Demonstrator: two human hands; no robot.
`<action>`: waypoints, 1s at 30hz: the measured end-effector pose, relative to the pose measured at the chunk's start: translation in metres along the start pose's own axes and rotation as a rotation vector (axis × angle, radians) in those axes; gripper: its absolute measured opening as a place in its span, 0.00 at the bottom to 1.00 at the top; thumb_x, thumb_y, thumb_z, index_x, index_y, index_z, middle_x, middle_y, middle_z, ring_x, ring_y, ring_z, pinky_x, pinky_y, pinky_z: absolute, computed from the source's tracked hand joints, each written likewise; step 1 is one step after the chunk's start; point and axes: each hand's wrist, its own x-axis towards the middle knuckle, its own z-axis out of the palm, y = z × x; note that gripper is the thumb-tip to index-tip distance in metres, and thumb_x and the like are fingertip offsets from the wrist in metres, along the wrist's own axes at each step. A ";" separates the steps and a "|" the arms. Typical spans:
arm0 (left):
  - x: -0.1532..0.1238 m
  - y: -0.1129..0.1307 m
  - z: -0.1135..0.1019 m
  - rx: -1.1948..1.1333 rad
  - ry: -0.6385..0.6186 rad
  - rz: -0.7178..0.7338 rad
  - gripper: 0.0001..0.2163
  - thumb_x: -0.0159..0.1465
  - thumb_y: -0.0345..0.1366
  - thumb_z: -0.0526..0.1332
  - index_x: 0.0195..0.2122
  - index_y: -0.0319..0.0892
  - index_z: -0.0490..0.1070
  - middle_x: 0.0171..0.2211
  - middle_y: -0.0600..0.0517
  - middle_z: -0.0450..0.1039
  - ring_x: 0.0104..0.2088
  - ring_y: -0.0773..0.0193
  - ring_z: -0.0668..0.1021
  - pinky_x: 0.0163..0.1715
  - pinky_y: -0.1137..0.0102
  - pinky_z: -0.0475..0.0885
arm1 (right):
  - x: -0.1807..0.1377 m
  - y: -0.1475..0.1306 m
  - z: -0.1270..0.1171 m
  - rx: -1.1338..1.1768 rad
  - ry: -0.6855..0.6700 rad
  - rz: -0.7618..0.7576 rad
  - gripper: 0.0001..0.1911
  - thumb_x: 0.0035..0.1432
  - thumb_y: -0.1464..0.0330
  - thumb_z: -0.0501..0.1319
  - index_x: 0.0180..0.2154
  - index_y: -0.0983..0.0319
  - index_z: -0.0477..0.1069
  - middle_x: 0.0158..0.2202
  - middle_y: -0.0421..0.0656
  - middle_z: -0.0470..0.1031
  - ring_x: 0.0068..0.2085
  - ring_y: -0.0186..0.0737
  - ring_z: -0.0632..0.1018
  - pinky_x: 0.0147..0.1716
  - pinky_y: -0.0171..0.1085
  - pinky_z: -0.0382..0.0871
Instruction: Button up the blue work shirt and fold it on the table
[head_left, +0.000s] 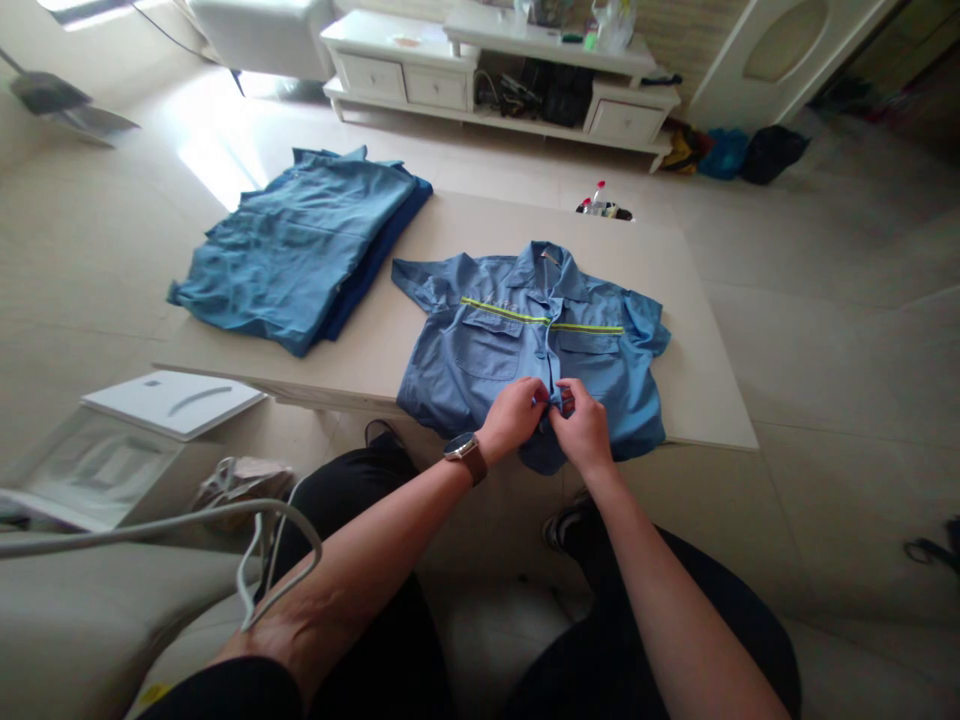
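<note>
Chest lettering [501, 303] on blue shirt [489, 352], illegible

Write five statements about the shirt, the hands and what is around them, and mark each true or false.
1. The left hand and the right hand are both at the front of the blue shirt. True.
2. The wristwatch is worn on the right. False: the wristwatch is on the left.
3. A yellow-green stripe crosses the chest of the blue shirt. True.
4. The clothes pile lies to the right of the blue shirt. False: the clothes pile lies to its left.
5. The collar points toward the person. False: the collar points away.
</note>
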 end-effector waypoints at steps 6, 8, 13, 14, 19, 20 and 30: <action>-0.001 0.005 -0.003 0.010 0.015 -0.041 0.08 0.61 0.24 0.60 0.37 0.42 0.75 0.35 0.51 0.78 0.36 0.62 0.77 0.42 0.69 0.71 | -0.001 0.001 0.001 0.011 0.010 -0.014 0.18 0.52 0.69 0.59 0.46 0.60 0.75 0.37 0.46 0.81 0.33 0.43 0.78 0.39 0.40 0.72; -0.001 0.005 -0.003 0.013 0.016 -0.081 0.08 0.61 0.24 0.61 0.37 0.43 0.75 0.35 0.51 0.79 0.37 0.62 0.78 0.42 0.68 0.71 | -0.002 0.000 0.001 0.009 0.013 -0.025 0.18 0.52 0.70 0.59 0.46 0.60 0.75 0.37 0.46 0.81 0.33 0.42 0.78 0.40 0.40 0.72; 0.000 0.006 -0.003 -0.004 0.022 -0.085 0.07 0.61 0.24 0.61 0.36 0.42 0.76 0.34 0.51 0.79 0.36 0.63 0.77 0.40 0.69 0.71 | -0.002 -0.001 0.002 -0.001 0.012 -0.038 0.18 0.52 0.70 0.59 0.46 0.59 0.74 0.36 0.45 0.80 0.33 0.42 0.78 0.40 0.40 0.72; 0.000 0.006 -0.003 -0.010 0.018 -0.074 0.08 0.60 0.24 0.61 0.36 0.42 0.76 0.34 0.51 0.79 0.35 0.63 0.77 0.40 0.69 0.71 | -0.002 -0.001 0.001 -0.001 0.010 -0.037 0.18 0.52 0.70 0.59 0.46 0.59 0.74 0.36 0.45 0.80 0.33 0.42 0.78 0.39 0.40 0.72; 0.000 0.007 -0.003 -0.040 0.010 -0.055 0.08 0.60 0.22 0.61 0.35 0.41 0.75 0.32 0.52 0.76 0.33 0.64 0.75 0.38 0.70 0.70 | -0.001 0.000 0.002 0.004 0.006 -0.042 0.18 0.52 0.70 0.59 0.46 0.59 0.74 0.36 0.45 0.80 0.33 0.42 0.78 0.39 0.40 0.72; 0.000 0.006 -0.003 -0.052 0.007 -0.055 0.08 0.60 0.22 0.61 0.35 0.41 0.75 0.31 0.53 0.76 0.33 0.65 0.75 0.38 0.71 0.70 | -0.002 0.000 0.003 0.006 0.005 -0.042 0.18 0.52 0.70 0.59 0.47 0.59 0.74 0.36 0.45 0.80 0.33 0.42 0.78 0.39 0.40 0.72; 0.002 0.005 -0.003 -0.136 0.020 -0.078 0.08 0.60 0.21 0.60 0.33 0.40 0.75 0.29 0.54 0.74 0.32 0.66 0.74 0.35 0.72 0.68 | -0.001 0.001 0.003 0.006 0.016 -0.092 0.17 0.56 0.69 0.57 0.47 0.59 0.74 0.37 0.46 0.80 0.35 0.44 0.79 0.41 0.41 0.73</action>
